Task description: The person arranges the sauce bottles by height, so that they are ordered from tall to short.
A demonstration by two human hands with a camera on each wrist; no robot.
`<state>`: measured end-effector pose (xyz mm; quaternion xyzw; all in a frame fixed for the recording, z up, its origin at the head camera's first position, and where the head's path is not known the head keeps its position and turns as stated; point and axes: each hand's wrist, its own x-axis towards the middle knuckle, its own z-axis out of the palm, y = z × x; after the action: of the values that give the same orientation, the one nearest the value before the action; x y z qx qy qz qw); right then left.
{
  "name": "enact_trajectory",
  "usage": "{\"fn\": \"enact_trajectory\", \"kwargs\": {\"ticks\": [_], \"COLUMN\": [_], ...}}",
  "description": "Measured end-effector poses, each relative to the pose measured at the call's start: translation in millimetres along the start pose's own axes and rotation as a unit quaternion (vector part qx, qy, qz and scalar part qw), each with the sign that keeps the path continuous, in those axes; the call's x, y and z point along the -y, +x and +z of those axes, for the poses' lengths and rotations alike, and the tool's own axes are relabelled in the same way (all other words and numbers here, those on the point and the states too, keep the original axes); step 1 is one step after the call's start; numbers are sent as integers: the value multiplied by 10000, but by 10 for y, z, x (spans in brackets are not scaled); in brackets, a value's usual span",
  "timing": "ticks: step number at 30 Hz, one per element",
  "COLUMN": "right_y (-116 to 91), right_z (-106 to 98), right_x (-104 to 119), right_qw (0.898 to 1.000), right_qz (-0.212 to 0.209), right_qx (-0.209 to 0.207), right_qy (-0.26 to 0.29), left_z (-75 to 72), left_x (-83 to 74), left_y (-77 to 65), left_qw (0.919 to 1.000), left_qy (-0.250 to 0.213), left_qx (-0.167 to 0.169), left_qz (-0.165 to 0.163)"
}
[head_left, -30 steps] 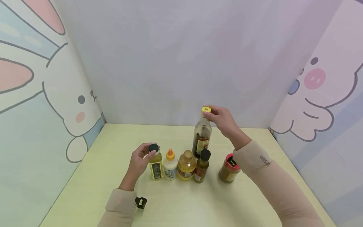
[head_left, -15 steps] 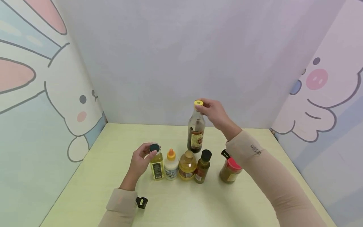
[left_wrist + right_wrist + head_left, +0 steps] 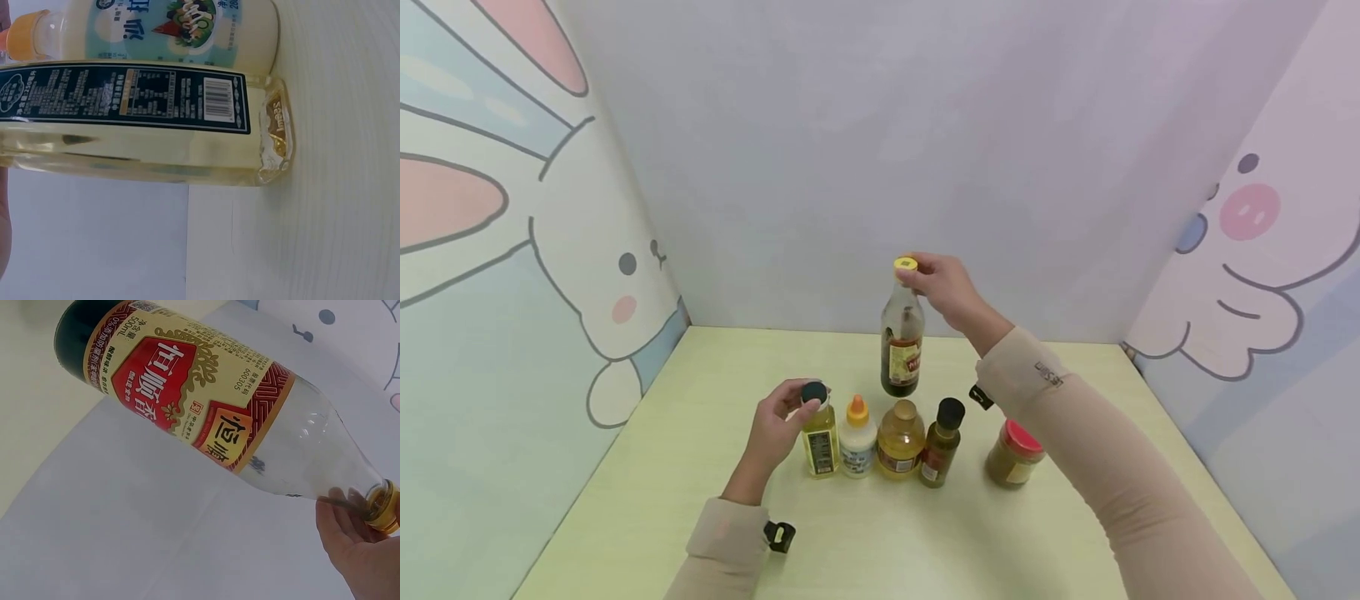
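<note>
My right hand (image 3: 946, 287) pinches the yellow cap and neck of a tall glass vinegar bottle (image 3: 901, 342), upright behind the row of bottles. Dark liquid fills its lower part, and its red and cream label faces the right wrist camera (image 3: 181, 381). Whether its base touches the table I cannot tell. At the row's left end, my left hand (image 3: 777, 423) holds a clear bottle of pale yellow liquid (image 3: 822, 442) by its dark cap. Beside that bottle stands a white salad dressing squeeze bottle (image 3: 857, 446) with an orange nozzle, also close by in the left wrist view (image 3: 187, 31).
Right of the squeeze bottle stand a round bottle of amber liquid (image 3: 901, 442) and a small black-capped bottle (image 3: 942, 446). Farther right is a red-lidded jar (image 3: 1015, 457), partly behind my right sleeve. Walls enclose the back and sides of the pale table (image 3: 880, 542).
My right hand has carried the vinegar bottle leftward and up in the head view, from behind the black-capped bottle to behind the amber one. The left hand keeps its hold.
</note>
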<state>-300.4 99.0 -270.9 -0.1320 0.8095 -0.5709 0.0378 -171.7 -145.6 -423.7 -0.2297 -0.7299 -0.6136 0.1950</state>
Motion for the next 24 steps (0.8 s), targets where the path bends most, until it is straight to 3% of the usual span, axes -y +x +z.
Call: {"fn": "enact_trajectory", "kwargs": {"ticks": [13,24], "right_y": [199,368], "right_z": [230,407], "right_x": [68,-22], "right_qw": [9997,9989], "right_qz": [-25,-99], "right_qx": [133,451], "right_qy": [-221,-21], "left_z": [-4,13], "left_x": [-18,-50], "left_y": [-7,-5], "left_qw": [10000,9997], "left_qy": [37,95], "left_qx": [13,-70], "left_qz": [-82,-193]}}
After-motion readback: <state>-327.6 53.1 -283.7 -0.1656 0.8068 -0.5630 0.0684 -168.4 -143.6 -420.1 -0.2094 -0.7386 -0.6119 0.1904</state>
